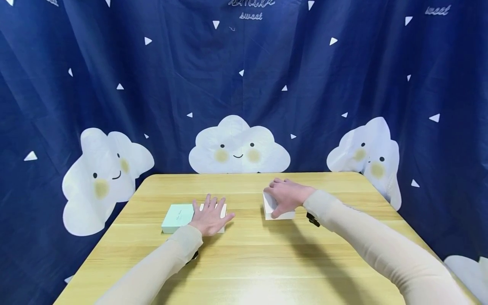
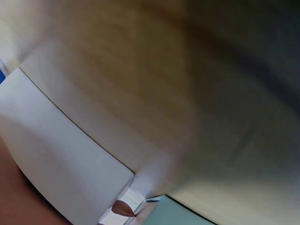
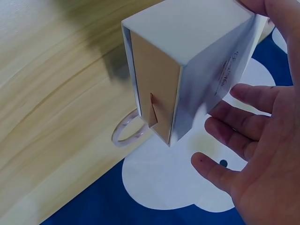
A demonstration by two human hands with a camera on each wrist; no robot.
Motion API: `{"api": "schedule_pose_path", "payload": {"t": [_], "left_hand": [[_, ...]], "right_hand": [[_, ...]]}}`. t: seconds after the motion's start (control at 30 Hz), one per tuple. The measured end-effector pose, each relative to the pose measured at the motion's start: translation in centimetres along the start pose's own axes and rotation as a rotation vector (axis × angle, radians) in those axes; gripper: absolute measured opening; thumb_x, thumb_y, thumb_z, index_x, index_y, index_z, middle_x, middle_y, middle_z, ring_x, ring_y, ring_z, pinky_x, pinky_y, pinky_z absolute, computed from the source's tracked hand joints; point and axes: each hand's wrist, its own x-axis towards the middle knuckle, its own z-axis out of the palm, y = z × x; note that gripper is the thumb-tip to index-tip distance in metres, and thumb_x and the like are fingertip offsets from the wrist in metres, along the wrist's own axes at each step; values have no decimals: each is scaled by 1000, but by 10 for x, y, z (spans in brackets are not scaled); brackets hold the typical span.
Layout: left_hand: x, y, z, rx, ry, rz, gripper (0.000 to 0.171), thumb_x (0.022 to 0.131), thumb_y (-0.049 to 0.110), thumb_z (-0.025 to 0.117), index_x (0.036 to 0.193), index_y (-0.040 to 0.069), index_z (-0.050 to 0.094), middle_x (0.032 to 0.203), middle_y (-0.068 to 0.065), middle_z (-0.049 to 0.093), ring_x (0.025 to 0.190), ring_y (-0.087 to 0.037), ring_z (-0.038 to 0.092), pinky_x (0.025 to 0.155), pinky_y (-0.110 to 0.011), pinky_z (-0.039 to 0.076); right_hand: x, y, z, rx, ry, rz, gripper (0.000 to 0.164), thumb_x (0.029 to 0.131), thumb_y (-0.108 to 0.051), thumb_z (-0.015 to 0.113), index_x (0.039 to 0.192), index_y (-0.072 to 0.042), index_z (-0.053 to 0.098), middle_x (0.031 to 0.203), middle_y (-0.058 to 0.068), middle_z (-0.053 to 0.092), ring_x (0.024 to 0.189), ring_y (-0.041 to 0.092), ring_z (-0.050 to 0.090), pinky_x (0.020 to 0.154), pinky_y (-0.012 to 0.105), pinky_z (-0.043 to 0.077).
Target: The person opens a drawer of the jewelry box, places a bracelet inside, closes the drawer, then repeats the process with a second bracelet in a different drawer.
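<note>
My left hand [image 1: 209,218], fingers spread, lies over a white box [image 1: 224,208] beside a mint-green box [image 1: 179,216] with small lettering. In the left wrist view the white box [image 2: 70,145] fills the lower left, a brown tab [image 2: 123,208] at its end, close to the mint box [image 2: 176,213]. My right hand [image 1: 287,197] holds another white box [image 1: 269,205], thumb at the near side and fingers over the far side. The right wrist view shows this box [image 3: 187,28] with lettering, a tan end panel and a tan tab [image 3: 152,112].
A pale ring-shaped thing [image 3: 124,133] shows just beyond the right box in the right wrist view. Both boxes on the left stand on the light wooden table [image 1: 244,262]. Behind its far edge hangs a dark blue curtain [image 1: 244,97] with cloud prints.
</note>
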Motion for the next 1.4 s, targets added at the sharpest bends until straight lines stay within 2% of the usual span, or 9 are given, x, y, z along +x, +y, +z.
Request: {"api": "schedule_pose_path", "payload": {"t": [0.17, 0.47, 0.87, 1.2, 1.4], "left_hand": [[1, -1, -1, 5, -6, -8, 85, 97, 74, 32, 162, 20, 24, 166, -16, 25, 156, -39, 4, 111, -78, -8], [1, -1, 0, 13, -9, -5, 86, 96, 77, 27, 162, 22, 23, 166, -15, 24, 157, -38, 2, 111, -78, -8], [2, -2, 2, 12, -9, -6, 86, 96, 78, 27, 162, 23, 24, 166, -15, 25, 157, -37, 2, 111, -78, -8], [2, 1, 1, 22, -20, -23, 87, 95, 78, 26, 162, 23, 22, 167, -15, 23, 157, -37, 1, 111, -77, -10], [-2, 5, -3, 8, -8, -19, 84, 98, 73, 32, 161, 18, 26, 165, -18, 25, 156, -40, 4, 111, -77, -10]], "right_hand": [[8, -6, -1, -22, -9, -8, 76, 71, -59, 77, 131, -16, 61, 107, -2, 61, 103, 17, 48, 83, 38, 44], [21, -15, 2, -46, -33, -1, 80, 70, -63, 76, 134, -18, 60, 110, -3, 63, 101, 14, 49, 94, 42, 46], [33, -25, 6, -88, -59, 31, 85, 69, -71, 73, 136, -21, 60, 113, -4, 64, 103, 14, 51, 90, 43, 46], [40, -30, 10, -52, -48, 5, 80, 70, -68, 74, 131, -17, 62, 105, -5, 63, 100, 15, 50, 86, 42, 47], [43, -35, 12, -27, -48, 1, 80, 70, -68, 74, 131, -17, 63, 103, -5, 62, 99, 14, 50, 86, 41, 47]]}}
